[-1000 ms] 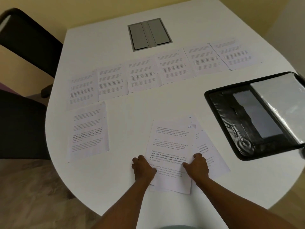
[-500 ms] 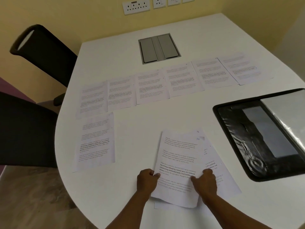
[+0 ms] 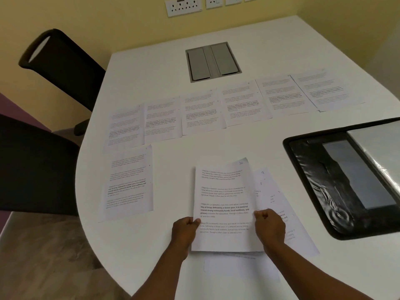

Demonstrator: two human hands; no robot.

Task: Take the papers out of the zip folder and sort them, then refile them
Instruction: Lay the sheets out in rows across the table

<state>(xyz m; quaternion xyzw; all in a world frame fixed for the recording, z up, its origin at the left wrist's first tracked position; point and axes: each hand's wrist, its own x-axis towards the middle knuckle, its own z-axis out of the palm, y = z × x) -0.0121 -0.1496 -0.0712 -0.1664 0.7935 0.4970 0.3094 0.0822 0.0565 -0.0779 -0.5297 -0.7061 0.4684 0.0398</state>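
Observation:
A printed sheet marked 10 [image 3: 224,191] is lifted off the near pile. My left hand [image 3: 184,231] pinches its left edge and my right hand [image 3: 269,226] pinches its right edge. Under it lie more loose sheets [image 3: 279,204], fanned to the right. Several sorted pages form a row [image 3: 202,112] across the middle of the white table [image 3: 249,144], with one more page [image 3: 127,182] below the row's left end. The black zip folder [image 3: 337,180] lies open at the right, a clear sleeve [image 3: 381,148] on its far half.
A grey cable hatch [image 3: 213,61] is set into the table behind the row. Two black chairs [image 3: 62,61] stand at the left edge. Wall sockets [image 3: 184,6] sit on the yellow wall beyond.
Both hands went from resting flat on the pile to pinching the top sheet's sides and raising it. The view tilted up, showing the wall sockets.

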